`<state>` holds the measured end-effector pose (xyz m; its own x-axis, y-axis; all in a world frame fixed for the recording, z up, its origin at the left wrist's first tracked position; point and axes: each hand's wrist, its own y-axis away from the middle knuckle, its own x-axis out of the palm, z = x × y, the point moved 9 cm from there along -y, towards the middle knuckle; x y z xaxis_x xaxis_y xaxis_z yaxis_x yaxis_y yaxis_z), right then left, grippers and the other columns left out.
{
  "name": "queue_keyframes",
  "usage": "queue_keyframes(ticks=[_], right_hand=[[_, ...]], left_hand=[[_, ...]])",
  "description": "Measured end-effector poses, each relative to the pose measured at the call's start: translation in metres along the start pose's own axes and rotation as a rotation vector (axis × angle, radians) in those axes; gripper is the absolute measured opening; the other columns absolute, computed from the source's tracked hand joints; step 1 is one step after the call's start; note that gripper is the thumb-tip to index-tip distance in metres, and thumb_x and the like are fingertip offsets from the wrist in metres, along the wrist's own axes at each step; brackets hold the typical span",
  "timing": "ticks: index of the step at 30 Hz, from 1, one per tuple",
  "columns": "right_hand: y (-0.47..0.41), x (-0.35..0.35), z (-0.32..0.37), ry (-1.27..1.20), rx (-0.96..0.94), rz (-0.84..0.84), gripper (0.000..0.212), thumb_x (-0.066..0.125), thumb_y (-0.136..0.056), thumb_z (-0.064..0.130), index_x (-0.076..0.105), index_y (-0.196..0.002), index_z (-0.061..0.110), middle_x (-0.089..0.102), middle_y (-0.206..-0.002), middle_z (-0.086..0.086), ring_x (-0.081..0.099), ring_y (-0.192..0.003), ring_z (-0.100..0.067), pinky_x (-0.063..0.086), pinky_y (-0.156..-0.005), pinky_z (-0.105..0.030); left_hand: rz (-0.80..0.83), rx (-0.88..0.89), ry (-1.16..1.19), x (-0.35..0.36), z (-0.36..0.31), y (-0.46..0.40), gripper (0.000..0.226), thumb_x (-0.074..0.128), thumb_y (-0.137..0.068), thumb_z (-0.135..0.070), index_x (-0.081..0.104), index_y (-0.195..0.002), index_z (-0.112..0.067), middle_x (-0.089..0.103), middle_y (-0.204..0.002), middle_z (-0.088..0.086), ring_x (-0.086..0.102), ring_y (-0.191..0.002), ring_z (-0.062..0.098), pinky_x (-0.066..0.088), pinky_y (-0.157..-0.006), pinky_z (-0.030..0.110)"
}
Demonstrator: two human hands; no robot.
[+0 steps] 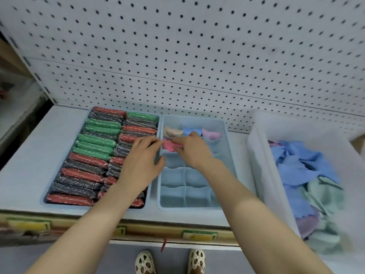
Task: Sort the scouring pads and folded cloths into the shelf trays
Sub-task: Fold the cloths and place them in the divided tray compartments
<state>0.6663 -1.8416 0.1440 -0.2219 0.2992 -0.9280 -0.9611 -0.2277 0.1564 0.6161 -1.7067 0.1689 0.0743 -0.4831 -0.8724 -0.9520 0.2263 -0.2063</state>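
A pale blue divided tray (194, 202) sits mid-shelf, beside a tray of red, green and dark scouring pads (88, 161). In its second-row left cell lies a folded pink cloth (171, 145), soft and crumpled, pinched by both left hand (141, 161) and right hand (194, 148).

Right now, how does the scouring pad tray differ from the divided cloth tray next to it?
The scouring pad tray is packed full with two rows of red, green and dark pads; the divided cloth tray is mostly empty, with cloths in only four back cells. The pad tray is one open bin; the cloth tray is split into a grid. Both hands, left hand and right hand, are at the cloth tray on a pink cloth. Both trays sit side by side on the shelf.
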Motion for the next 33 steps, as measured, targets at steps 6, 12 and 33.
queue_keyframes(ticks=[6,12,33], right_hand=[[0.091,-0.118,-0.065,-0.258,0.026,-0.455,0.021,0.062,-0.09,0.012,0.076,-0.104,0.02,0.075,-0.101,0.003,0.063,-0.084,-0.012,0.045,-0.078,-0.021],[0.179,-0.144,-0.243,-0.136,0.468,-0.425,0.027,0.055,-0.094,0.01,0.065,-0.119,0.015,0.071,-0.106,-0.003,0.065,-0.094,-0.024,0.038,-0.069,-0.025],[0.192,-0.284,-0.206,-0.585,-0.102,-0.298,0.01,0.07,-0.087,0.021,0.077,-0.087,0.029,0.075,-0.087,0.012,0.066,-0.082,-0.004,0.052,-0.079,-0.025]], left_hand=[[0.019,-0.031,-0.075,-0.001,-0.024,-0.014,0.034,0.067,-0.081,-0.007,0.07,-0.114,-0.007,0.066,-0.112,0.013,0.052,-0.11,0.036,0.04,-0.1,0.044],[-0.054,0.079,0.154,0.001,-0.138,-0.036,0.033,0.067,-0.085,-0.01,0.069,-0.118,-0.012,0.066,-0.113,0.01,0.061,-0.102,0.032,0.043,-0.091,0.037],[0.192,0.195,0.656,0.033,-0.314,-0.104,0.023,0.074,-0.08,-0.044,0.062,-0.087,-0.026,0.063,-0.092,-0.015,0.058,-0.083,0.009,0.044,-0.07,0.024]])
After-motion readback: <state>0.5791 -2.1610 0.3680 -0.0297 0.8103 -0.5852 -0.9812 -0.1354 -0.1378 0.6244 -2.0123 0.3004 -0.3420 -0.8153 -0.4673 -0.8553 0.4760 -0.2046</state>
